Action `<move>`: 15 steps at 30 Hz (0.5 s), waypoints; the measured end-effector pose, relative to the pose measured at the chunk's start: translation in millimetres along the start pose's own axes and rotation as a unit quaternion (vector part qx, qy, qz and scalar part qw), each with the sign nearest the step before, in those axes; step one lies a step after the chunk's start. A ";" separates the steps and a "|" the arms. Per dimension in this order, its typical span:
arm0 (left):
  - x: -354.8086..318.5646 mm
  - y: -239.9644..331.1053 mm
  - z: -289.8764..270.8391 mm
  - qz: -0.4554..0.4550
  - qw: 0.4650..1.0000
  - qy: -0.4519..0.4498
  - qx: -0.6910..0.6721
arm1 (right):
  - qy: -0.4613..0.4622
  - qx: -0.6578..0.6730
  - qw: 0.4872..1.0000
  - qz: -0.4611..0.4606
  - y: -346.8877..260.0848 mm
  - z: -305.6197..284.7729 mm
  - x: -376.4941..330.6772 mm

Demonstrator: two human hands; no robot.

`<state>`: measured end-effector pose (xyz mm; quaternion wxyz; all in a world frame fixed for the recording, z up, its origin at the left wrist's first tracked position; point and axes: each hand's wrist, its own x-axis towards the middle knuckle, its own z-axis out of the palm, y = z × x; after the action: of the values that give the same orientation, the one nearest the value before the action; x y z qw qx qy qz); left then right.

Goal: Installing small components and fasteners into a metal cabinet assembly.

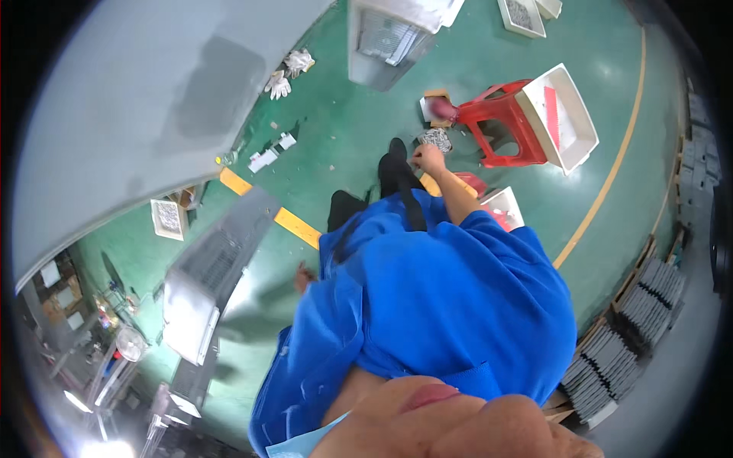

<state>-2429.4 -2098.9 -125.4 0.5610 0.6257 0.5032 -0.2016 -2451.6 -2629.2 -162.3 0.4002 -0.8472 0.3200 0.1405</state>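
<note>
1. The person's right hand [430,159] appears just beside a heap of small metallic pieces [435,140] on the floor, before the dark shoes; whether they touch cannot be told. Its fingers look drawn in narrowly; whether they grip a piece is too small to tell.
2. The left hand [304,276] hangs near the jacket hem, its fingers slightly curled; whether they hold anything cannot be told.
3. A likely mishap is scattered pieces: a shoe [398,147] stands near the heap and could kick it.
4. An open carton [427,109] lies near the heap; a careless sweep of the right arm might shove it.
5. The white tray [573,114] rests on a red stool [525,126]; a knock to the stool's legs could tip it.
6. Gloves [279,85] lie at the floor's edge along the grey panel [153,91], a possible slip underfoot.
</note>
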 end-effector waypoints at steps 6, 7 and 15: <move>-22.3 27.6 220.0 0.073 0.968 -0.238 0.037 | 0.019 -0.013 0.999 -0.038 51.7 -15.0 108.4; -17.9 36.0 255.1 0.099 0.959 -0.259 0.060 | 0.036 -0.003 0.997 -0.062 59.8 -8.4 129.1; 37.0 43.4 458.0 0.141 0.869 -0.475 -0.017 | 0.067 -0.019 0.988 -0.136 123.0 37.2 270.7</move>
<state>-2234.0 -2492.6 -266.6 0.7653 0.5089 0.0862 -0.3845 -2326.9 -2775.3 -392.2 0.3770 -0.8977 0.2254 0.0341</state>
